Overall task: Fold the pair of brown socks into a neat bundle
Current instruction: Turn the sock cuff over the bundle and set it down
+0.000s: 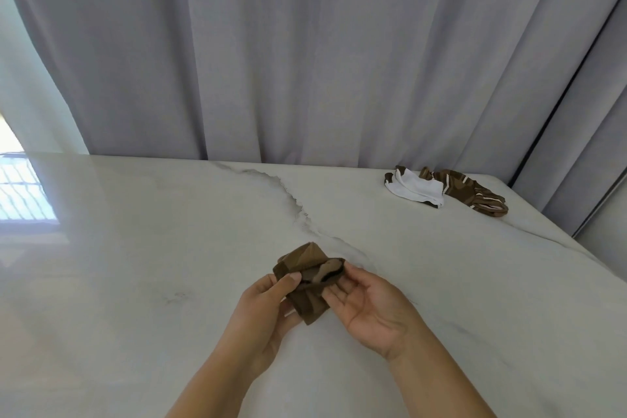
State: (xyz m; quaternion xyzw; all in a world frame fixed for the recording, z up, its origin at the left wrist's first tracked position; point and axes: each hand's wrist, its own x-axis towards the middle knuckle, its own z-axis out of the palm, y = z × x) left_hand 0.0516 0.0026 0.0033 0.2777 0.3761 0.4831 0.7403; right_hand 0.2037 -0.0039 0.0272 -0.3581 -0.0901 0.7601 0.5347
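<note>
Home interior, glossy marble-look table [441, 282], grey floor-length curtains [305, 61] behind, loose socks [451, 190] left lying about

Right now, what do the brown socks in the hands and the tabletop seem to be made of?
Brown socks: soft knit fabric, matte, judging by how they crease and bunch in the folds; the fibre cannot be told.
Tabletop: looks like polished marble or a marble-look slab, white with grey veins and a glossy window reflection.

A single head-worn view looks forward and down from the near edge of a white marble table [142, 282], close above its near middle. It faces the far edge and a grey curtain [305, 51] behind; the far right corner shows.
</note>
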